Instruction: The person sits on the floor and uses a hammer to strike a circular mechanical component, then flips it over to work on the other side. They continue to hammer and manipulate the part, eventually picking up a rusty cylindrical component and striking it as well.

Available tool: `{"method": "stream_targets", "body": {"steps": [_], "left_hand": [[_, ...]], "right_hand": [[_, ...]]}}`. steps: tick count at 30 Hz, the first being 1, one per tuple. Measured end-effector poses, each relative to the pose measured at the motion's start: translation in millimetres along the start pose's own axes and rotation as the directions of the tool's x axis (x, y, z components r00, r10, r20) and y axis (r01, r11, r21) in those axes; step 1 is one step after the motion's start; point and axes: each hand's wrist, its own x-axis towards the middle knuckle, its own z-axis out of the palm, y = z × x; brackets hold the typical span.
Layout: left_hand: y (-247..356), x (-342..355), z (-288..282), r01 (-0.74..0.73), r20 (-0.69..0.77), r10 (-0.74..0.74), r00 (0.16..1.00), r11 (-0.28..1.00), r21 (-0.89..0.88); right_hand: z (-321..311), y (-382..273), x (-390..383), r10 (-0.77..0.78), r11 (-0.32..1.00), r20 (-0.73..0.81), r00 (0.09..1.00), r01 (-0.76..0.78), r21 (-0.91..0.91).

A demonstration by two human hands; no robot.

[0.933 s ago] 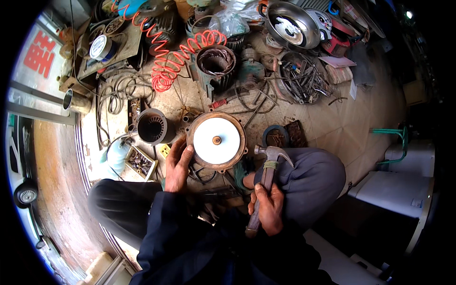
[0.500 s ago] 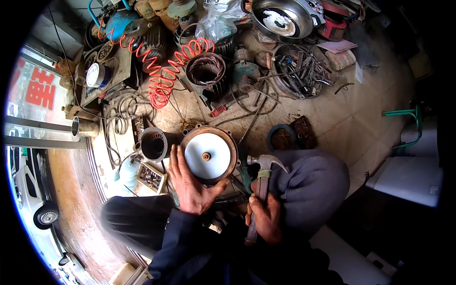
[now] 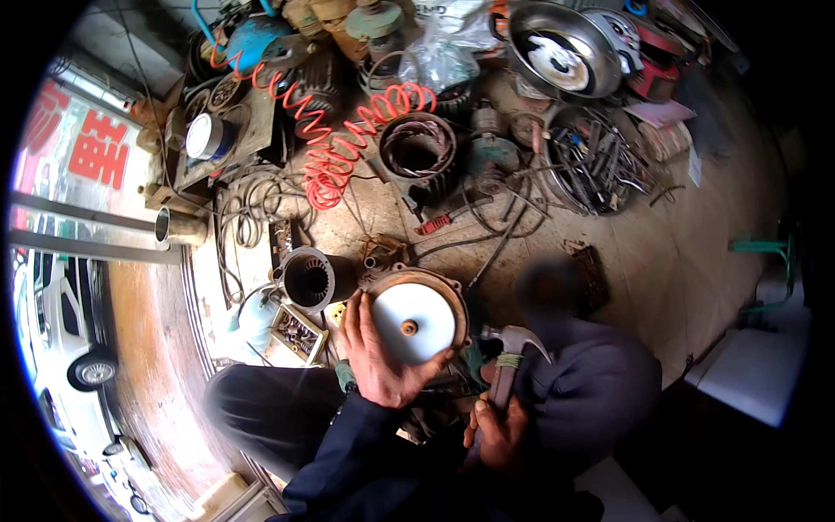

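Observation:
A round rusty metal housing (image 3: 464,324) with bolt lugs lies in front of me, holding a pale disc (image 3: 430,304) with a small brownish hub (image 3: 409,328) at its centre. My left hand (image 3: 383,357) rests along its left and near rim, fingers stretched out and thumb spread away. My right hand (image 3: 500,435) is wrapped around the wooden handle of a claw hammer (image 3: 509,370), bound with green cord below the head. The hammer head is beside the housing's right side; whether they touch I cannot tell. A hollow slotted metal cylinder (image 3: 335,278) stands just left of the housing.
A small box of bolts (image 3: 297,333) is near my left knee. Farther off are a motor stator with copper-coloured windings (image 3: 417,148), a coiled red hose (image 3: 326,178), a basin of tools (image 3: 596,161) and a steel pan (image 3: 600,70). A dark blurred round shape (image 3: 550,285) lies beyond my right knee.
The whole view has shifted, so the scene sits lower and farther right. My hands keep their holds on housing and hammer. A dark blur covers the round tray of rusty bits.

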Motion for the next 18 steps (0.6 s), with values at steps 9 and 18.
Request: {"method": "stream_targets", "body": {"steps": [9, 18], "left_hand": [[-7, 6, -16, 0.172, 0.046, -0.165, 0.985, 0.942, -0.289], [-33, 5, -1, 0.43, 0.289, -0.321, 0.902, 0.736, -0.523]], "right_hand": [[18, 3, 12, -0.107, 0.991, -0.142, 0.984, 0.095, -0.089], [42, 0, 24, -0.096, 0.967, -0.32, 0.943, 0.012, -0.254]]}}
